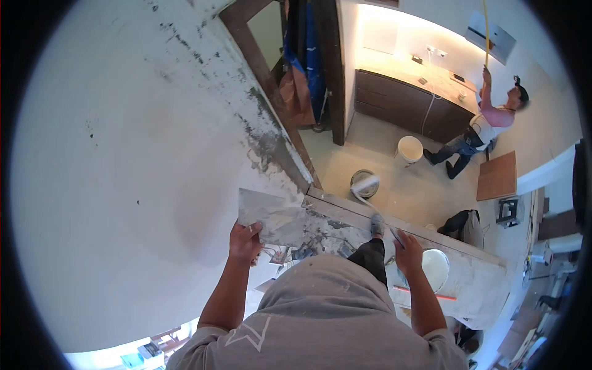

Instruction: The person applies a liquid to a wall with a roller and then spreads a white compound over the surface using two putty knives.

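We have a flat plate (269, 211) in our left hand (245, 240), the fingers closed round its near left edge. Its grey face is smeared with pale material, and it stands in front of the big white wall (111, 185) on the left, close to the foot of the dark door frame (338, 80).

Our right hand (408, 251) is partly curled, gripping a slim tool (396, 234) seen almost edge-on; we cannot tell its full shape. A white bucket (447, 277) sits just beside that hand, to its right, with a red strip (445, 298) nearer to us. One shoe (377, 226) of ours shows between our hands, a little farther off.

Farther out on the floor (336, 163) are a dark bucket (364, 172) with a white object lying across it and, to its right, a white tub (406, 161). Beyond them stands a lit table (385, 66) with dark drawers (401, 98). At far right, another person (489, 126) has an arm raised to a yellow pole (486, 31). A brown panel (497, 176) leans nearer to us.
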{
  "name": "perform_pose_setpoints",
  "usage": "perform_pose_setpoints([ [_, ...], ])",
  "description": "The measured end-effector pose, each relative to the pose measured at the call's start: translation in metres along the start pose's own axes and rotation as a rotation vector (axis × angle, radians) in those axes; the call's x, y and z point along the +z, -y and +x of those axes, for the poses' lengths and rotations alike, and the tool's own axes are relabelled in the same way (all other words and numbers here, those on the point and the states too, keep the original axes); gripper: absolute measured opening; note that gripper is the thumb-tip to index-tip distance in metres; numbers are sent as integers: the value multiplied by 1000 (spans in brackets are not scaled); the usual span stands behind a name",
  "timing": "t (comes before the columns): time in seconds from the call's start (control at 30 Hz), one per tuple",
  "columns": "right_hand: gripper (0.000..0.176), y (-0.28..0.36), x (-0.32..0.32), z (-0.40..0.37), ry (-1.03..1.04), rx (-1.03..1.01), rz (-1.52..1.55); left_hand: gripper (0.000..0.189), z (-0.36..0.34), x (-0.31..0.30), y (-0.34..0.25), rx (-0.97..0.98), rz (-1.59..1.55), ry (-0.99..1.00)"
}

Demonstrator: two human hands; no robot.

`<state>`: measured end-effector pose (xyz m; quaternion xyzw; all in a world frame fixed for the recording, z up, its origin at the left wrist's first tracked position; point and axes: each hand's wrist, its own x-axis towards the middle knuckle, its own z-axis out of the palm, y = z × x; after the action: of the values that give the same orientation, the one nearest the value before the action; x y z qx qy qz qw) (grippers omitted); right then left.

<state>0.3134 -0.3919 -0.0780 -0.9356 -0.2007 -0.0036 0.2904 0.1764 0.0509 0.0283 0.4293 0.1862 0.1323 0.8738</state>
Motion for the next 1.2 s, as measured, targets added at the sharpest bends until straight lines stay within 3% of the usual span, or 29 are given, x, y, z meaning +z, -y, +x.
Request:
perform_pose_setpoints([
  [0.2,34,117,28,152,333,-290,-61,58,-51,-37,-13,104,-63,-139],
  [0.4,25,214,50,255,478,-480,-201,61,-98,-49,-6,202,-59,-350],
  [0.57,20,248,81,294,573,-556,-382,63,-124,-51,1,252,-81,-452],
  [0.8,17,239,159,312,639,-569,-443,61,-147,-56,9,285,-101,-553],
  [0.9,16,244,145,320,591,-603,-452,60,-154,-54,8,298,-102,-563],
  [1.1,14,281,56,340,471,-713,-414,58,-147,-49,7,300,-112,-543],
  [1.2,15,298,18,340,514,-759,-457,57,-140,-48,9,312,-129,-515],
])
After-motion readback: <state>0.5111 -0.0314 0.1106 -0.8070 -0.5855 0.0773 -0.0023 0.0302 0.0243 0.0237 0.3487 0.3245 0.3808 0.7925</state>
